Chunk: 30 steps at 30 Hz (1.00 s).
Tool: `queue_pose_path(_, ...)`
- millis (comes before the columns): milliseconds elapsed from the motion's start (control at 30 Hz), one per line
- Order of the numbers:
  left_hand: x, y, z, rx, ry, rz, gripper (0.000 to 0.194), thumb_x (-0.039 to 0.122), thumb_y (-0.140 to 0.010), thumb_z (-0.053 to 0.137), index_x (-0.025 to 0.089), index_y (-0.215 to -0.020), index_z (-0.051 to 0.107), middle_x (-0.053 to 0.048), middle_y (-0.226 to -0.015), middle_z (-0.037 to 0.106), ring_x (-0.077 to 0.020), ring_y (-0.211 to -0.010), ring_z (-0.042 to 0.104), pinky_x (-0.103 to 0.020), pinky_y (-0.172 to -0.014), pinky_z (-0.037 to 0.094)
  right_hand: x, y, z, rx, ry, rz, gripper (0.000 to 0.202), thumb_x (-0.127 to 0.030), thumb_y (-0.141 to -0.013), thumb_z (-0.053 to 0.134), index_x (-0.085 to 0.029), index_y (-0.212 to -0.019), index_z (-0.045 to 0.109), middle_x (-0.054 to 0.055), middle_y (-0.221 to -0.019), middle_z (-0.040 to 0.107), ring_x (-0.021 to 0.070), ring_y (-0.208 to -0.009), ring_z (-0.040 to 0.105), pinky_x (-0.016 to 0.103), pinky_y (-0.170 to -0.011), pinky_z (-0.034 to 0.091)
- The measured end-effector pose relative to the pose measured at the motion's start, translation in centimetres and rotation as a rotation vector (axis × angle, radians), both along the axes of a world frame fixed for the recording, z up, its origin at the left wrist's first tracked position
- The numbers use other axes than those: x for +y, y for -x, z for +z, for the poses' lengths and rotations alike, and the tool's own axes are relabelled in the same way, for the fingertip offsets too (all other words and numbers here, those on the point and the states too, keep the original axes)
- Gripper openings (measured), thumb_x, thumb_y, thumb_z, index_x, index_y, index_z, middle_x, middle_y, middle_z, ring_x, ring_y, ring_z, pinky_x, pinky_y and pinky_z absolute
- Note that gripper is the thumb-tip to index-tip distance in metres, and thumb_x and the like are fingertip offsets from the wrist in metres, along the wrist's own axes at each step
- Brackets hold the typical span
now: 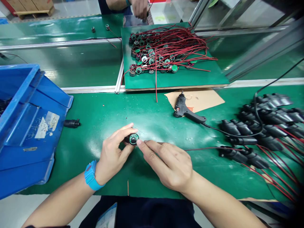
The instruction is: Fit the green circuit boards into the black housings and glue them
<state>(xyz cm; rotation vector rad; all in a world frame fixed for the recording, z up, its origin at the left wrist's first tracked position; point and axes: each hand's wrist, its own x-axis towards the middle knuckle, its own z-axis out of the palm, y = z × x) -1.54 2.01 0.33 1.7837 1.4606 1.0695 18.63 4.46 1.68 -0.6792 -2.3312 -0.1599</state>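
Observation:
My left hand (pixel 116 147), with a blue band at its wrist, holds a small black cylindrical part (pixel 133 139) between thumb and fingers. A round green circuit board shows at the end of that part. My right hand (pixel 169 163) has its index finger and thumb pressed together at the right edge of the board. A thin dark red wire (pixel 201 148) runs out to the right from behind this hand. Whatever lies between the right fingertips is too small to make out.
A blue bin (pixel 47 95) stands left, a black part (pixel 72 123) beside it. A glue gun (pixel 187 110) lies on cardboard (pixel 209 99). Black housings (pixel 270 120) with red wires lie right. Wired round parts (pixel 152 58) cover a raised green board (pixel 166 83). Another person's hand (pixel 140 9) is beyond.

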Motion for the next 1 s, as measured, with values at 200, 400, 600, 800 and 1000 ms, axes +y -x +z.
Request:
queue_pose_path(200, -1.0, -0.3, 0.0, -0.258, 0.248, -0.095, 0.035, 0.026, -0.102, 0.055, 0.027, -0.136, 0.052, -0.013, -0.163, 0.041, -0.0312, -0.143, 0.051, -0.047, -0.111, 0.050, -0.5, 0.5, 0.9, -0.110, -0.130, -0.064, 0.024, -0.007, -0.095, 0.058, 0.001, -0.112, 0.073, 0.012, -0.091, 0.079, 0.0175, -0.067, 0.066, 0.032, -0.057, 0.049)
queue_pose_path(400, -0.8, -0.8, -0.2, -0.469, 0.339, -0.052, 0.022, 0.030, -0.105, 0.049, 0.025, -0.126, 0.053, -0.011, -0.152, 0.052, -0.0283, -0.142, 0.051, -0.049, -0.116, 0.044, -0.2, 0.7, 0.8, -0.099, -0.086, -0.051, 0.022, -0.007, -0.095, 0.059, -0.002, -0.111, 0.073, 0.011, -0.093, 0.079, 0.0174, -0.069, 0.069, 0.032, -0.059, 0.053)
queue_pose_path(600, -0.2, -1.3, -0.4, -0.523, 0.310, 0.040, 0.023, 0.028, -0.103, 0.055, 0.022, -0.125, 0.055, -0.011, -0.142, 0.059, -0.0232, -0.128, 0.061, -0.041, -0.109, 0.050, 0.2, 0.5, 0.1, 0.140, 0.252, -0.125, 0.032, -0.009, -0.092, 0.070, -0.014, -0.122, 0.064, -0.001, -0.092, 0.078, 0.0085, -0.073, 0.071, 0.018, -0.079, 0.057)
queue_pose_path(800, -0.2, -1.4, -0.2, -0.578, 0.338, 0.059, 0.021, 0.028, -0.101, 0.057, 0.022, -0.120, 0.053, -0.012, -0.141, 0.057, -0.0210, -0.114, 0.069, -0.039, -0.100, 0.055, -0.5, 1.2, 0.1, 0.240, 0.376, -0.044, 0.026, -0.007, -0.092, 0.068, -0.017, -0.115, 0.062, -0.003, -0.089, 0.078, 0.0077, -0.066, 0.071, 0.017, -0.073, 0.059)
queue_pose_path(1000, 0.2, -1.2, 0.1, -0.638, 0.442, 0.089, 0.034, 0.027, -0.096, 0.060, 0.025, -0.124, 0.041, -0.011, -0.133, 0.062, -0.0149, -0.088, 0.073, -0.031, -0.082, 0.061, -1.0, 1.5, -0.2, 0.250, 0.445, 0.006, 0.028, -0.009, -0.092, 0.068, -0.020, -0.117, 0.061, -0.004, -0.090, 0.079, 0.0085, -0.065, 0.073, 0.019, -0.068, 0.061)
